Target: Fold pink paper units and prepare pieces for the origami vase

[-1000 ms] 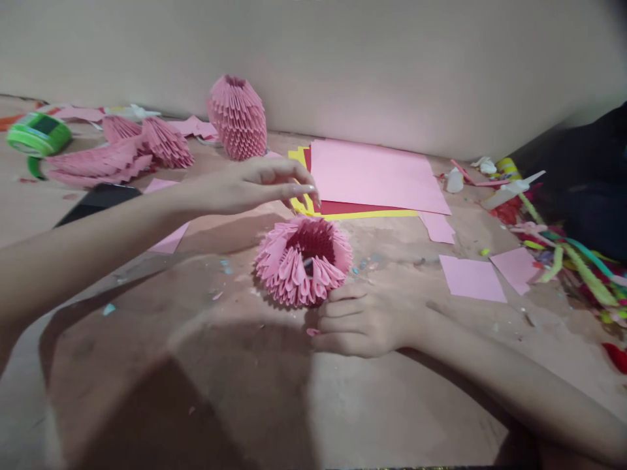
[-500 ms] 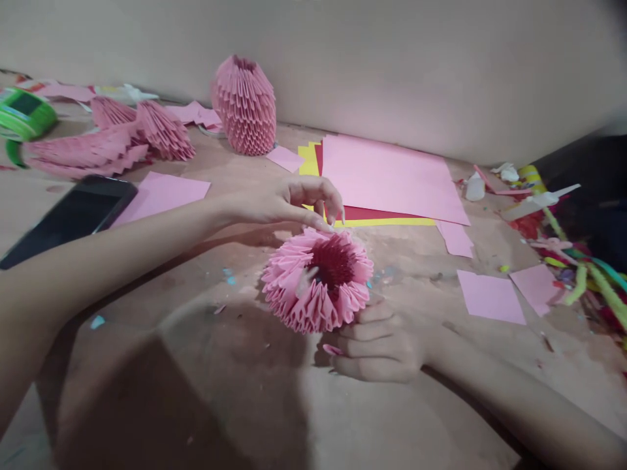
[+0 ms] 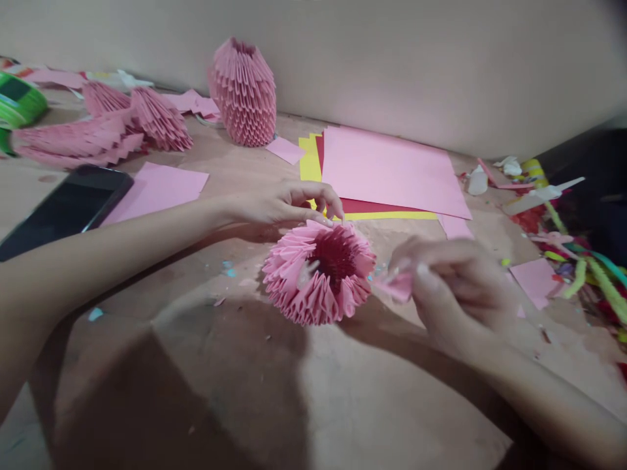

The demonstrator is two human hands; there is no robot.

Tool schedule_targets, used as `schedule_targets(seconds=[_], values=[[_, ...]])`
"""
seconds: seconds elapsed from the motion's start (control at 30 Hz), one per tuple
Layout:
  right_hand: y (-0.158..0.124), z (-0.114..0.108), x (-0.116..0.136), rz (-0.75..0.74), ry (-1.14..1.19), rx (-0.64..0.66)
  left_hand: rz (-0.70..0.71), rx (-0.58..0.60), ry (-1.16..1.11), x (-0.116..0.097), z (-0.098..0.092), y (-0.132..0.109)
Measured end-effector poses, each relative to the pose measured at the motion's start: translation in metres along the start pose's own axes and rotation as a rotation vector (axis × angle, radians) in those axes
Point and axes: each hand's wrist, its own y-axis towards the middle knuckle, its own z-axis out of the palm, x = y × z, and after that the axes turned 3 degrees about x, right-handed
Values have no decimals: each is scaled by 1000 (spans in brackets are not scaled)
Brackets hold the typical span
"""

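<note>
A round pink piece built of many folded paper units [image 3: 319, 303] sits on the table, its dark hollow middle facing up. At its far rim, my left hand [image 3: 298, 202] is closed, with thumb and curled fingers pinching the edge. To the right of the ring, my right hand [image 3: 455, 287] is raised and slightly blurred. Between its thumb and fingers is a small folded pink paper piece [image 3: 398, 286], its tip pointing at the ring but apart from it.
A pink folded-paper vase [image 3: 245, 98] stands at the back. Pink, red and yellow paper sheets [image 3: 392, 170] lie beside it. To the left are a phone [image 3: 68, 202], pink folded-paper chains [image 3: 78, 140] and a green tape roll [image 3: 19, 101]. Craft scraps [image 3: 553, 248] crowd the right edge.
My right hand has come up off the table by the ring's near right side and swung right, now with the folded paper piece in its fingers. My left hand stays at the far rim.
</note>
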Motion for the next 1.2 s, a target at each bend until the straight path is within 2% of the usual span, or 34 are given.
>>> schedule_targets(seconds=[0.03, 0.13, 0.2, 0.3, 0.47, 0.57, 0.7, 0.77, 0.9, 1.0, 1.2], values=[[9, -1, -3, 32, 18, -76, 16, 11, -62, 1, 2, 0], [35, 1, -18, 211, 49, -150, 29, 27, -174, 6, 5, 1], [50, 3, -29, 299, 59, -113, -28, 50, -214, 9, 7, 1], [61, 7, -41, 341, 136, -21, -68, 45, -277, 12, 9, 0], [59, 10, -43, 406, 172, 38, -74, 23, -250, 15, 5, 2], [57, 6, -48, 374, 136, 50, -86, 24, -237, 16, 4, 3], [57, 0, -59, 245, 45, 120, -4, 24, -317, 14, 7, 3], [57, -2, -62, 206, -22, 137, -30, 39, -341, 11, 9, 2], [56, -3, -59, 172, -160, 130, -127, 83, -360, 7, 9, 0], [58, -5, -54, 147, -219, 136, -133, 79, -370, 7, 9, 1], [66, -12, -45, 70, -271, 232, -157, 72, -378, 13, 7, 1]])
